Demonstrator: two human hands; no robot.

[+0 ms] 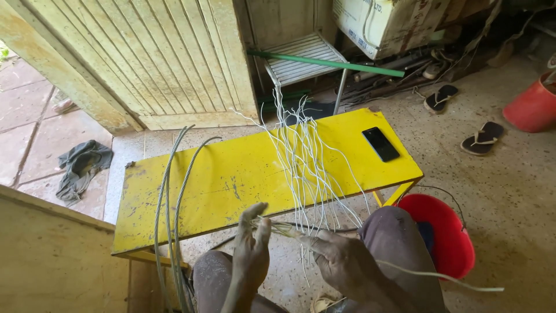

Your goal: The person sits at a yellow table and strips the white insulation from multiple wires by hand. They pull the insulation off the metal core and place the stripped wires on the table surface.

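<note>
My left hand [250,255] is low in the middle, fingers nearly straight and pressed on the near end of a bundle of thin white wires [301,156]. My right hand [339,261] grips the same bundle just to the right, above my knee. The wires fan out upward over the yellow bench [220,185]. One pale strand [440,277] trails off to the right past my right hand. A loop of grey cable [168,214] hangs over the bench's left part.
A black phone [380,144] lies on the bench's right end. A red bucket [446,237] stands under that end, an orange tub [533,107] at far right. Sandals [482,138] lie on the floor, a rag [81,165] on the left, a white rack [304,58] and wooden door [150,58] behind.
</note>
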